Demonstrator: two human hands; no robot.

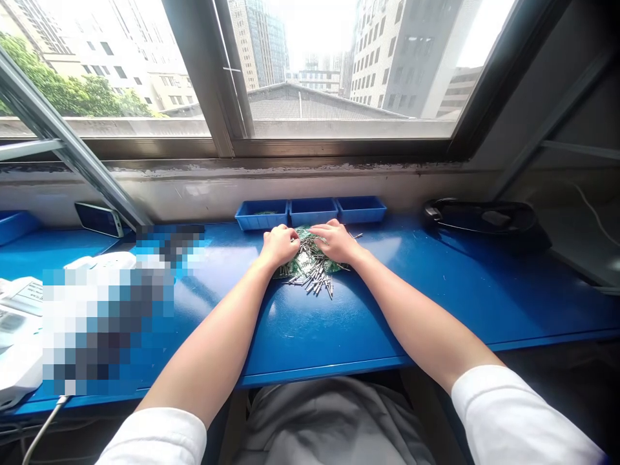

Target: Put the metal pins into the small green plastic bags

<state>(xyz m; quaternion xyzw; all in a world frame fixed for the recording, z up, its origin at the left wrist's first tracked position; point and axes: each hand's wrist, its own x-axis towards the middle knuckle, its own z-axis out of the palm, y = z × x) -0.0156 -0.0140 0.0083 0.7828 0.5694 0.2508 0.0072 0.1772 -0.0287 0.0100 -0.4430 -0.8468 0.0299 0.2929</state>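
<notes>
A pile of thin metal pin-like pieces (317, 279) mixed with flat green pieces (305, 261) lies on the blue table before me. My left hand (281, 247) is at the pile's left side, its fingers curled together; what they hold, if anything, is hidden. Over the right side reaches my right hand (336, 241), fingers stretched leftward and slightly apart, touching or just above the pile. Behind both hands stand three joined blue bins: the left bin (262, 223) has some green pieces in it, beside the middle bin (314, 213) and the right bin (361, 211).
The blue table (329, 342) runs below a window. A phone (99, 218) leans by a metal strut at the left, near white devices (22, 310) and a blurred-out patch. A black object (484, 218) lies at the right. Another blue tray (17, 226) sits far left.
</notes>
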